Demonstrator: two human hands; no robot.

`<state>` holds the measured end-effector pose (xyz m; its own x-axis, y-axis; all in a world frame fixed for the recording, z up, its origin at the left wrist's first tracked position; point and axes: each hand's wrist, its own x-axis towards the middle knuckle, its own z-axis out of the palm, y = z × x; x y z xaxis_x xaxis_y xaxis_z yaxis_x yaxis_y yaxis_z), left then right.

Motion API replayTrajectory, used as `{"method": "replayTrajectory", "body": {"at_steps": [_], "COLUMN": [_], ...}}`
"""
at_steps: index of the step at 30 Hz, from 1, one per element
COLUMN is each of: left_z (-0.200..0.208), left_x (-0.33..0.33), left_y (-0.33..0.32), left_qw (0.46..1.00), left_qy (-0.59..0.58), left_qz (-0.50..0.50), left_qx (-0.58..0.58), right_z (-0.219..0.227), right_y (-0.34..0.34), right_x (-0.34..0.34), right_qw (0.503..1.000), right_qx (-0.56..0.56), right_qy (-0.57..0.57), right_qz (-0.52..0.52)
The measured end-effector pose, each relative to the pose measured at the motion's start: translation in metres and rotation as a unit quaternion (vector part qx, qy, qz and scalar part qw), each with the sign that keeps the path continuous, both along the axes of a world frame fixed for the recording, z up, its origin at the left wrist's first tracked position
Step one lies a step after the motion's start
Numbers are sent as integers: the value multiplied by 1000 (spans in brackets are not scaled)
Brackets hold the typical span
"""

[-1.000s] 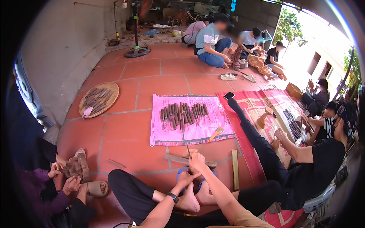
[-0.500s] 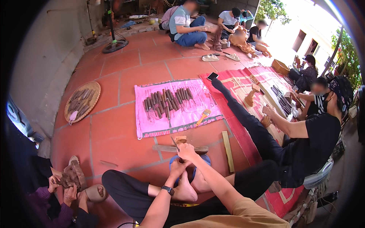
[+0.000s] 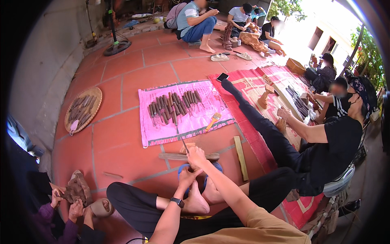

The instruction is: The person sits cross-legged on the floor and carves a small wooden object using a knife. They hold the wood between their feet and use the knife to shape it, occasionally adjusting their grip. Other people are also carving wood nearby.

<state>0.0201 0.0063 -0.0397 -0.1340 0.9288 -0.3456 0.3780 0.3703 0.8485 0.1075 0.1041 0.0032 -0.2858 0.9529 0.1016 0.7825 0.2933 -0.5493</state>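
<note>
My right hand (image 3: 196, 157) is closed around a carving chisel, whose thin dark metal blade (image 3: 185, 145) sticks up out of the fist toward the pink cloth. Just below it my left hand (image 3: 189, 177), with a watch on the wrist, is curled closed above my bare feet. Whatever it grips, a small dark piece perhaps, is mostly hidden by the hands. In front of them a dark wooden bar (image 3: 172, 156) lies on the tiles, with a light brown wood block (image 3: 194, 147) behind it. Blue slippers (image 3: 182, 167) show around my feet.
Several wooden-handled chisels (image 3: 168, 107) and a yellow brush (image 3: 213, 121) lie on a pink cloth (image 3: 150, 136). A round basket (image 3: 98, 97) holds more tools. A wooden strip (image 3: 240, 158) lies to the right. Co-workers sit close by: one person's leg (image 3: 260, 122) stretches across the red mat; another's hands (image 3: 75, 209) hold dark wood.
The whole scene has shifted slightly left in view. My hands stay together, the chisel still in the right. At the back, a person has raised an arm holding a thin white thing.
</note>
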Motion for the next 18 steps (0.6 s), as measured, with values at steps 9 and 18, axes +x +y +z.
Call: {"method": "replayTrajectory", "body": {"at_steps": [9, 18], "left_z": [13, 26], "left_x": [-1, -3], "left_y": [0, 0], "left_qw": [999, 998], "left_qy": [-19, -28], "left_qz": [-5, -18], "left_qx": [-27, -50], "right_z": [4, 1], "right_y": [-2, -2], "right_x": [-1, 1], "right_qw": [1000, 1000], "right_qx": [23, 10], "right_qy": [-20, 0], "right_qz": [-3, -13]}}
